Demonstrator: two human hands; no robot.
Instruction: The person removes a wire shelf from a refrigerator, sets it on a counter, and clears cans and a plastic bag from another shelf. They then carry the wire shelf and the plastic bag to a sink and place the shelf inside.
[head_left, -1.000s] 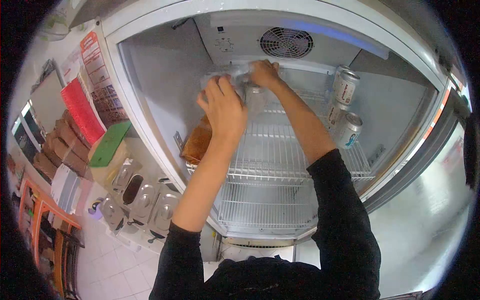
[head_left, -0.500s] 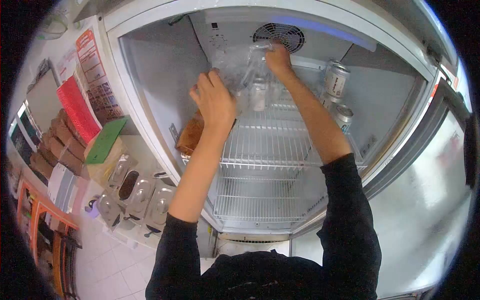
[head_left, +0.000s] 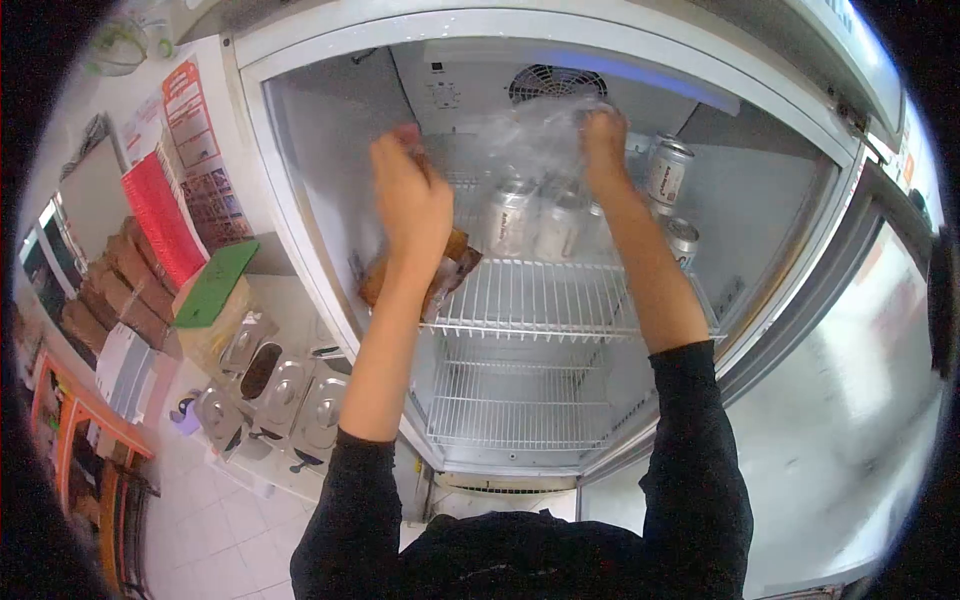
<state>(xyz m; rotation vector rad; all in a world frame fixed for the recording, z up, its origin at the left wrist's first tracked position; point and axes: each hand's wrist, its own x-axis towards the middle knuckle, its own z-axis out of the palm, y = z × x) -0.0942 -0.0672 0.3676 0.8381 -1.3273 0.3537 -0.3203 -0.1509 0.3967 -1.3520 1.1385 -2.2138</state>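
Note:
My right hand (head_left: 605, 145) is closed on the upper edge of a clear plastic bag (head_left: 545, 130) inside the fridge. Below the bag, silvery cans (head_left: 510, 218) stand on the upper wire shelf (head_left: 530, 300); whether the film still surrounds them is hard to see. My left hand (head_left: 412, 205) is raised to the left of the bag, its fingers smeared by motion. Under that hand lies a brown package in clear wrap (head_left: 455, 260), partly hidden by my wrist.
More cans (head_left: 670, 175) stand at the shelf's right side. A lower wire shelf (head_left: 515, 400) sits beneath. The open glass door (head_left: 840, 400) is at right. On the left, a counter holds lidded steel containers (head_left: 285, 390) and a green board (head_left: 217, 284).
My right hand has moved right and slightly down with the bag, and more cans show below it. My left hand has shifted slightly left, away from the plastic.

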